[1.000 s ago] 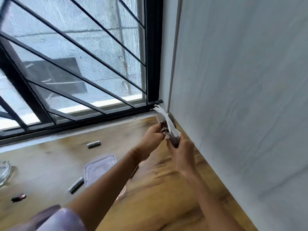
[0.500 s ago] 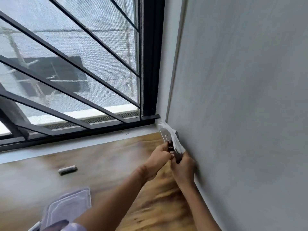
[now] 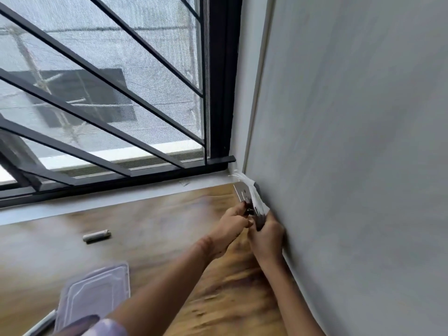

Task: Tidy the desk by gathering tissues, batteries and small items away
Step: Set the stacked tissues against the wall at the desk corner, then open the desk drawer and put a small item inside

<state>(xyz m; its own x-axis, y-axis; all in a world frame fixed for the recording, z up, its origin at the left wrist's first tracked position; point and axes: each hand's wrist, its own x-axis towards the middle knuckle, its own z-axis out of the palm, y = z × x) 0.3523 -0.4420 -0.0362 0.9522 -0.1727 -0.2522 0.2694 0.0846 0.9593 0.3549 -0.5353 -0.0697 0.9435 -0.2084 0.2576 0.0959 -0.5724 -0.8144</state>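
Note:
Both hands meet at the desk's far right corner, beside the grey wall. My right hand (image 3: 266,235) grips the lower end of a small dark holder stuffed with white tissue (image 3: 252,195). My left hand (image 3: 232,223) pinches the same bundle from the left, by a shiny metal part. What the holder is exactly stays unclear through blur. One battery (image 3: 97,236) lies alone on the wooden desk (image 3: 157,219), left of my hands. A clear plastic lid (image 3: 97,294) rests near the bottom left edge.
The grey wall (image 3: 351,166) runs along the desk's right side, touching my right hand. A black barred window (image 3: 121,105) with a white sill closes the back. A purple sleeve (image 3: 104,328) shows at the bottom.
The view has swung up and right, so the ashtray, the second battery and the small black item have left the frame. Both hands stay on the tissue bundle in the corner.

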